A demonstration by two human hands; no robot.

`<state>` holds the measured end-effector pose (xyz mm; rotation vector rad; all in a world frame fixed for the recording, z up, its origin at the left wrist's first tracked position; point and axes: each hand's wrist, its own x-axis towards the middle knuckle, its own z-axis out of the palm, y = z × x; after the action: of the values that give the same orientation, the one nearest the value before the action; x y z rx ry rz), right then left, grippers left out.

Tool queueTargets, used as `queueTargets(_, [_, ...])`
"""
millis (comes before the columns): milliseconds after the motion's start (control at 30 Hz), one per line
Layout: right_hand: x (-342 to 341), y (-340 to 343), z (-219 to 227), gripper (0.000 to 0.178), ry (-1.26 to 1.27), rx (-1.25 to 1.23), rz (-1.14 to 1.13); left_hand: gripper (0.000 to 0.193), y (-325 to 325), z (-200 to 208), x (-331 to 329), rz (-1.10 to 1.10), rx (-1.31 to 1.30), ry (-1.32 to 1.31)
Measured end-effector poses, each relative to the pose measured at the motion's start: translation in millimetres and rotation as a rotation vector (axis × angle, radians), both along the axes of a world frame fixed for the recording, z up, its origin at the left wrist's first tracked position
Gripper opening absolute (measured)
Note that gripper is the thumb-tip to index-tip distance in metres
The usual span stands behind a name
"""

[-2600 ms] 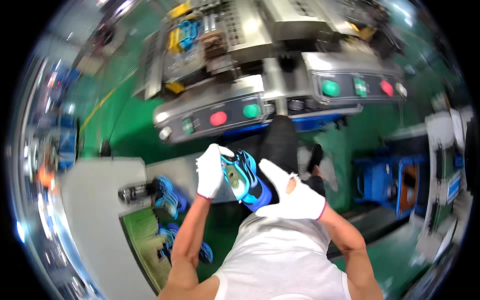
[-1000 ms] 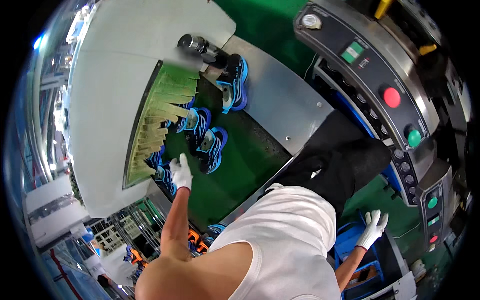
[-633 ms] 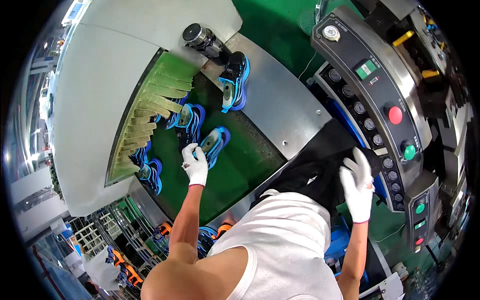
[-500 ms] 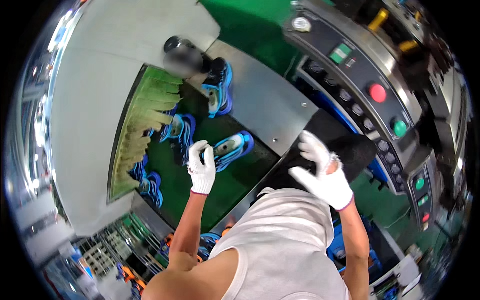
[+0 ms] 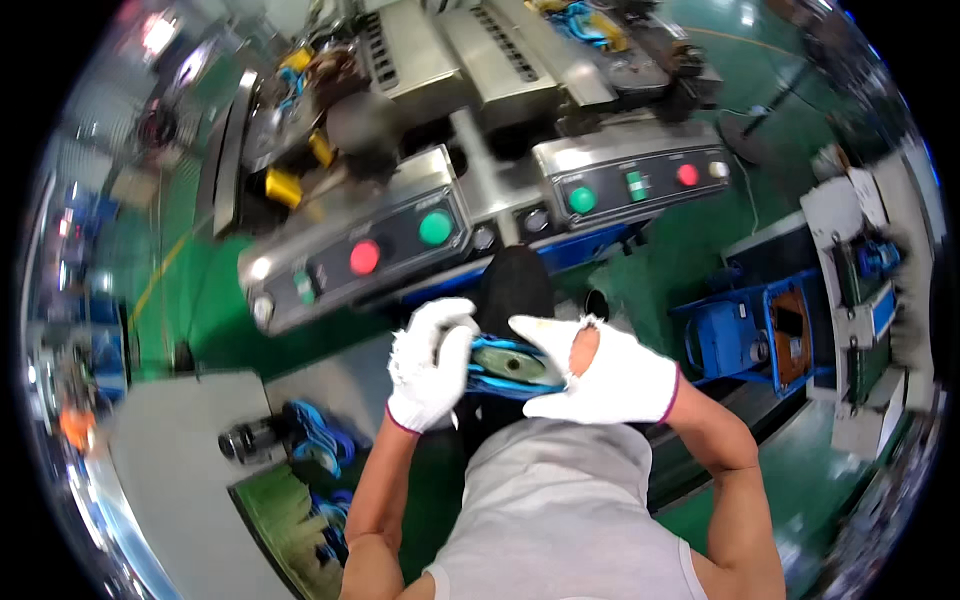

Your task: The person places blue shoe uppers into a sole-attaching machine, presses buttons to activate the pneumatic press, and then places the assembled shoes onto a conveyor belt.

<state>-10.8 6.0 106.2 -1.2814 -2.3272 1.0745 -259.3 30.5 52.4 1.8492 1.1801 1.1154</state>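
Note:
A blue and black shoe (image 5: pixel 510 365) is held level between my two white-gloved hands, in front of my white top. My left hand (image 5: pixel 430 365) wraps round its left end, fingers curled. At the other end, my right hand (image 5: pixel 610 375) grips with the thumb and fingers on opposite sides; its glove is torn near the base of the fingers. The shoe's pale inside faces up, and its two ends are partly hidden by the gloves.
Ahead stands a machine with two button panels, a left panel (image 5: pixel 365 250) and a right panel (image 5: pixel 630 185). Another blue shoe (image 5: pixel 315 435) lies at the left, by a green strip curtain (image 5: pixel 290 530). Blue crates (image 5: pixel 725 340) stand at the right.
My view has turned right, from the green belt with shoes to the machine. The left hand was beside a shoe and the right was open; now both hold a shoe.

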Motion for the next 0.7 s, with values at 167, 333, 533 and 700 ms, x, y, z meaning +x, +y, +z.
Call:
queueTargets(167, [50,-13,-72,0.041,0.082,0.415,-0.242,0.032,37,68,134,-0.61,0.1,0.393])
queueTargets(333, [102,-42,-71,0.064,0.925,-0.243,-0.813,0.061,133,86,190,-0.55,0.541,0.329])
queueTargets(533, [141,-56,-106,0.042,1.531,-0.496,-1.257,0.057,346,21,248,-0.086,0.275,0.31])
queueTargets(700, [171,-73,-172,0.011,1.212,-0.363,-1.382,0.071,486,-19,311,0.114,0.152,0.376])
